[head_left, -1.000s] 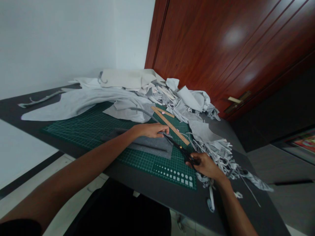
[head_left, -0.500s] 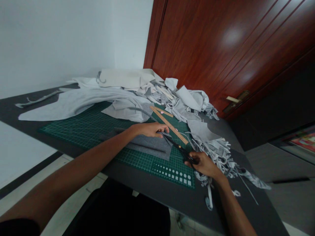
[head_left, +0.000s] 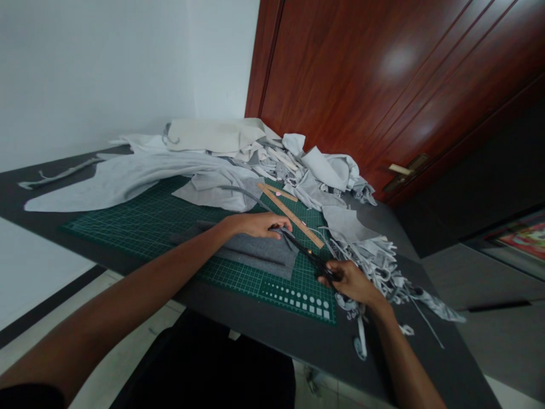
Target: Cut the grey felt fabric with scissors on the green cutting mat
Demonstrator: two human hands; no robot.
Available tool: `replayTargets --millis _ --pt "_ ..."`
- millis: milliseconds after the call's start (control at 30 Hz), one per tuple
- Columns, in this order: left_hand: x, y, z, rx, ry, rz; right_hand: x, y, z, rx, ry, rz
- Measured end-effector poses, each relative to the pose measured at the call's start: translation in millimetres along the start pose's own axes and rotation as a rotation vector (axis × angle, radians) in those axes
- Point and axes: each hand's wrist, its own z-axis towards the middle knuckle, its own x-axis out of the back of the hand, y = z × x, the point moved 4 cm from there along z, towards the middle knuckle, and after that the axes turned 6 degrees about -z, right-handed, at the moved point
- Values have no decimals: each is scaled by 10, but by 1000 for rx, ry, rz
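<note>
A folded dark grey felt piece [head_left: 251, 250] lies on the green cutting mat [head_left: 145, 218]. My left hand [head_left: 259, 224] pinches its far right corner, fingers closed on the cloth. My right hand [head_left: 349, 282] is wrapped round the handles of black scissors [head_left: 307, 257]. The blades point up and left and meet the felt's edge right by my left fingertips. A wooden ruler [head_left: 291, 215] lies on the mat just beyond the scissors.
A heap of light grey fabric [head_left: 221, 153] covers the back of the dark table [head_left: 298, 341]. Cut strips and scraps [head_left: 374, 264] are piled right of the mat, some hanging over the front edge. A red-brown door [head_left: 383, 85] with a handle [head_left: 402, 169] stands behind.
The view has drifted a little, so everything sits slightly further left. The scissors and both hands keep nearly the same position on the felt's right edge.
</note>
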Motion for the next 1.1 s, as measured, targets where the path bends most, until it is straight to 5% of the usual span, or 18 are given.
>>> replayTargets --millis 500,1100 --pt "11 41 -6 1 9 44 61 -20 -18 20 -15 -39" --pt "69 66 -13 7 204 344 62 57 -42 -19 -28 -9"
